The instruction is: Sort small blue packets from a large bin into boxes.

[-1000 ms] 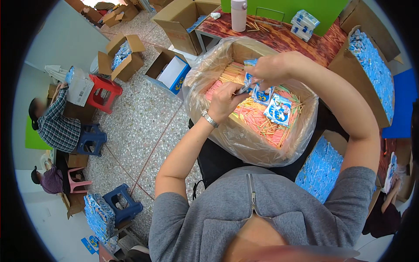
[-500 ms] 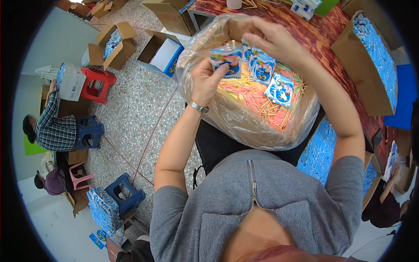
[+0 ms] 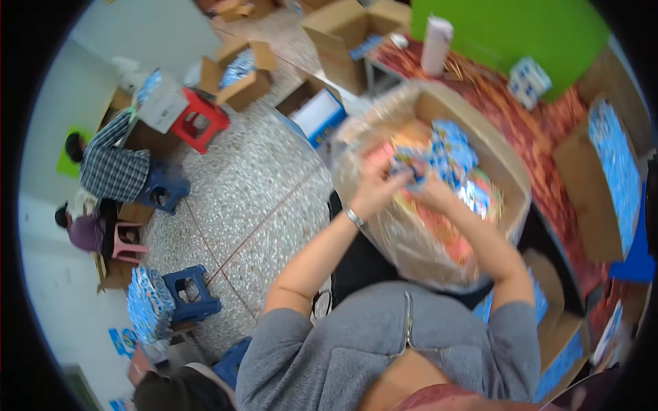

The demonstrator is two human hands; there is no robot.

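Occupying the middle of the view, a large cardboard box (image 3: 504, 154) lined with a clear plastic bag (image 3: 384, 226) stands at the edge of a patterned red table (image 3: 541, 116); it is filled with orange and pink sticks (image 3: 449, 229) and blue-and-white packets (image 3: 449, 147).
Speckled floor (image 3: 253, 198): carries open cardboard boxes (image 3: 240, 75), a red stool (image 3: 202, 120) and blue stools (image 3: 188, 294); two other people sit low at far left, well apart from the box.
Side box (image 3: 610, 171), right of the table: packed with blue packets.
White cylindrical container (image 3: 435, 44): upright on the table, behind the large box.
Left hand (image 3: 377, 188): inside the box over the sticks, a metal bracelet (image 3: 354, 218) on its wrist, fingers curled around a blue packet (image 3: 404, 168); blur hides the exact grip.
Right hand (image 3: 435, 195): just beside the left, touching the same packet cluster; whether its fingers pinch or merely rest cannot be told.
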